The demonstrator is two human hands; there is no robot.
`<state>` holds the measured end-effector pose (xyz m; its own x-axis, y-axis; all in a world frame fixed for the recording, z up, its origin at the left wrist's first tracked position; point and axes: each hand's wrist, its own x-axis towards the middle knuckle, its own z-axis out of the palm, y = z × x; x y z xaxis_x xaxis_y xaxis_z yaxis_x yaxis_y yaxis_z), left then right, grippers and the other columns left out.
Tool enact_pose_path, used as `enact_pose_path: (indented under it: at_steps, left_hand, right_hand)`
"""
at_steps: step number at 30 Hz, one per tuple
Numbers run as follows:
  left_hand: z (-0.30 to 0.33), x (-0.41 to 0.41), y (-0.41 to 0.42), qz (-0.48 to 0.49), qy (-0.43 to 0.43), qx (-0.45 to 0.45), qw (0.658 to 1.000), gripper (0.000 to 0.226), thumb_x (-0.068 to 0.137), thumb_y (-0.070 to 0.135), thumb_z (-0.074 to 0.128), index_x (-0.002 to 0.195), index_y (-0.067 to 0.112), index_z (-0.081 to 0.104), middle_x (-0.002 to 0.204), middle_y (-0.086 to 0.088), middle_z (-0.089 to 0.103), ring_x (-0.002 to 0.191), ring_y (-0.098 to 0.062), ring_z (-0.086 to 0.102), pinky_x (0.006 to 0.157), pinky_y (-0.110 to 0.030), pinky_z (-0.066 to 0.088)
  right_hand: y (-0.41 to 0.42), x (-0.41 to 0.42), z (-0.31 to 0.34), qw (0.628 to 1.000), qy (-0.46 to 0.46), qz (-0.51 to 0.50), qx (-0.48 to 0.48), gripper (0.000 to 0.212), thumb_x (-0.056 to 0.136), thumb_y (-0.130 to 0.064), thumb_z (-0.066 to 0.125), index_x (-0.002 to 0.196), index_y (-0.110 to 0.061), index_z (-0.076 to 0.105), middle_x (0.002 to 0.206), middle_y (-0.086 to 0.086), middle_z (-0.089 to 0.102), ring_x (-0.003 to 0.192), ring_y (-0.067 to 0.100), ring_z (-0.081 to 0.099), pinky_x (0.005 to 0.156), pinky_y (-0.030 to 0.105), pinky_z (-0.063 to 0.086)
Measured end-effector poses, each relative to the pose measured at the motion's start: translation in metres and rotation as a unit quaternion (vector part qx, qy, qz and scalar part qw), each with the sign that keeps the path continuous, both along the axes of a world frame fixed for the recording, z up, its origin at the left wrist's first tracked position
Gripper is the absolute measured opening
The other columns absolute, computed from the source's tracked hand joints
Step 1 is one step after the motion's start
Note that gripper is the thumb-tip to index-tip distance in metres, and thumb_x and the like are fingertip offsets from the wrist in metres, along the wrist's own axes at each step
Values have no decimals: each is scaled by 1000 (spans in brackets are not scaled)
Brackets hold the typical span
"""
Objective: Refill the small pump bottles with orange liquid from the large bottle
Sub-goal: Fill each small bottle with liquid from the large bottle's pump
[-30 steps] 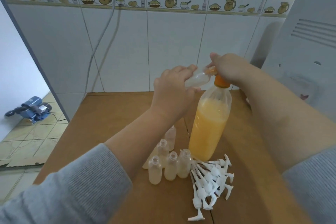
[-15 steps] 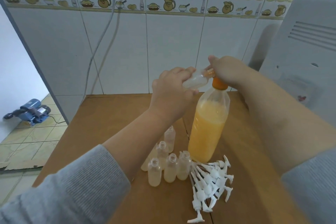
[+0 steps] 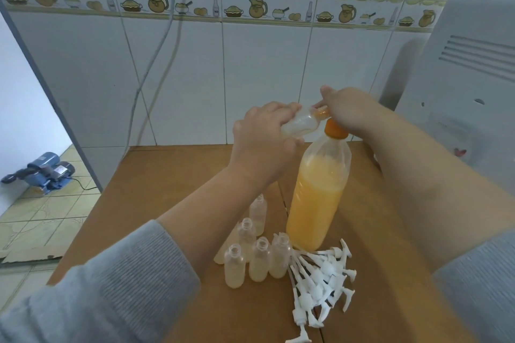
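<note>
A large clear bottle (image 3: 317, 198) of orange liquid with an orange cap (image 3: 335, 130) stands on the wooden table (image 3: 156, 175). Above its cap, my left hand (image 3: 262, 139) grips a small clear bottle (image 3: 299, 122) tipped on its side, its neck pointing right. My right hand (image 3: 345, 110) pinches that neck; what its fingers hold there is hidden. Several small open bottles (image 3: 252, 253) with pale liquid stand left of the large bottle. A pile of white pump heads (image 3: 320, 278) lies in front of it.
A tiled wall (image 3: 250, 69) with hanging cables (image 3: 164, 36) closes off the table's far edge. A white appliance (image 3: 468, 86) stands at the right. Left of the table the floor drops away, with a blue pump motor (image 3: 46, 172) on it.
Both hands stay at the small bottle over the large bottle's cap, shifting only slightly. The view has tilted a little.
</note>
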<state>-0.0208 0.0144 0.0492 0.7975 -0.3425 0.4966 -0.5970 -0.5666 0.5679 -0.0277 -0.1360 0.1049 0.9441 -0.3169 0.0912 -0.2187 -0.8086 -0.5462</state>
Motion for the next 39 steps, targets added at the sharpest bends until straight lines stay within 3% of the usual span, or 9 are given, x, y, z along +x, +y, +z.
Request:
enact_pose_path:
  at_steps: [2,5,12,16,19,24,27,33,39]
  left_hand:
    - [7,-1,1,-2,-15,1,1000,50,82,30,66,131,28,55,126,12,57,119,-16,45,102,-44,33]
    - [14,-3,1,4,-43,-7,999,49,81,29,67,129,28,56,126,12,57,117,-16,46,101,-43,34]
    - [-1,-1,1,-3,-7,-14,1000,49,82,27,66,130,26,56,125,11,58,117,-16,45,102,-45,34]
    - [6,-3,3,1,-18,0,1000,49,82,28,67,129,27,56,127,12,56,119,-16,44,102,-44,33]
    - [14,-5,3,6,-47,-4,999,49,81,28,68,129,28,56,126,13,57,117,-16,46,100,-43,35]
    - [8,-2,3,12,-45,-9,999,50,78,26,69,127,28,58,127,12,58,118,-17,47,100,-45,36]
    - [1,-2,3,9,-26,3,1000,51,79,25,68,129,28,57,129,13,57,119,-17,45,102,-45,35]
    - [14,-8,1,13,-49,0,999,48,80,25,68,127,30,57,129,15,56,121,-14,44,102,-38,32]
    - [9,-7,-1,27,-54,11,998,49,83,25,66,131,30,55,131,15,55,120,-13,43,92,-31,26]
  right_hand:
    - [-2,-3,10,1000,10,2,-1,53,104,-32,16,123,-4,57,122,19,52,110,30,47,85,32,30]
    - [-5,-6,20,1000,-4,6,-2,51,104,-34,17,118,-11,60,109,12,53,100,24,45,83,31,28]
    - [5,1,-3,1000,-7,-21,17,44,102,-16,19,118,-3,58,123,6,57,91,17,46,80,27,32]
    - [4,-2,6,999,14,-22,18,43,104,-19,19,124,-1,52,123,20,52,108,32,49,87,35,37]
    - [-2,-5,19,1000,12,2,-11,52,104,-33,16,116,-9,60,108,12,52,96,24,47,81,31,30]
    - [3,-4,7,1000,-12,-2,-18,48,104,-25,18,120,-9,59,113,7,54,89,19,49,81,29,32]
    - [9,-3,-3,999,-6,-23,32,41,103,-15,22,130,-5,52,122,13,56,104,25,51,84,28,34]
    - [3,-6,16,999,-7,-36,40,41,104,-17,20,135,-7,44,123,20,51,111,33,50,90,37,39]
    - [6,-4,5,998,-28,-36,38,34,102,-16,27,122,-3,50,123,16,56,105,31,53,87,38,43]
